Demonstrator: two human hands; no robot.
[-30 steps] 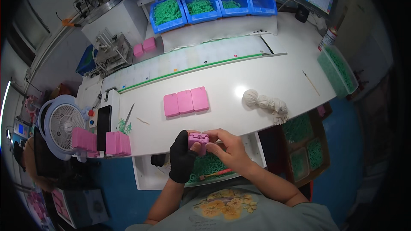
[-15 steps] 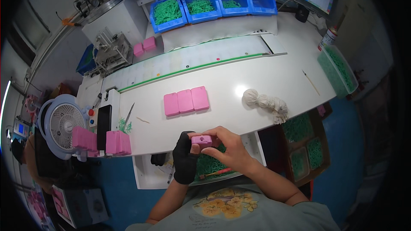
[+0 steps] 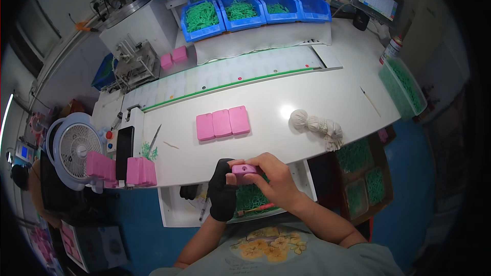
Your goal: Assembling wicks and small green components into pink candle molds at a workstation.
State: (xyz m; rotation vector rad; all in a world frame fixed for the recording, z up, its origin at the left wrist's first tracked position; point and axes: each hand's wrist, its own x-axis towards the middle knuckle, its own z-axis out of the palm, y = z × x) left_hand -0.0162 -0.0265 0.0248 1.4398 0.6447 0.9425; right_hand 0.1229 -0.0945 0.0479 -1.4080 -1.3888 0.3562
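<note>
Between my hands, above the open drawer, is a small pink block (image 3: 244,169) with rounded edges and a dark hole in the side turned up to me. My left hand (image 3: 223,189) wears a black glove with bare fingertips and grips the block's left end. Bare fingers and thumb of my right hand (image 3: 276,180) close on its right end. Beyond them, three pink blocks (image 3: 222,123) lie side by side on the white table (image 3: 286,145). Below, the drawer (image 3: 306,181) contains green strand-like pieces (image 3: 250,199) and a red-handled tool (image 3: 261,208), partly hidden by my hands.
A conveyor belt (image 3: 220,76) with coloured dots crosses the table. Blue bins (image 3: 202,18) stand behind it, some with green pieces. A cloth bundle (image 3: 317,125) and thin brush-like stick (image 3: 370,101) lie right; tweezers (image 3: 156,139), stacked pink blocks (image 3: 140,171) and a fan (image 3: 76,145) are left.
The conveyor's coloured dots have shifted left. Both hands keep hold of the pink block, which has moved slightly right and tilted a little.
</note>
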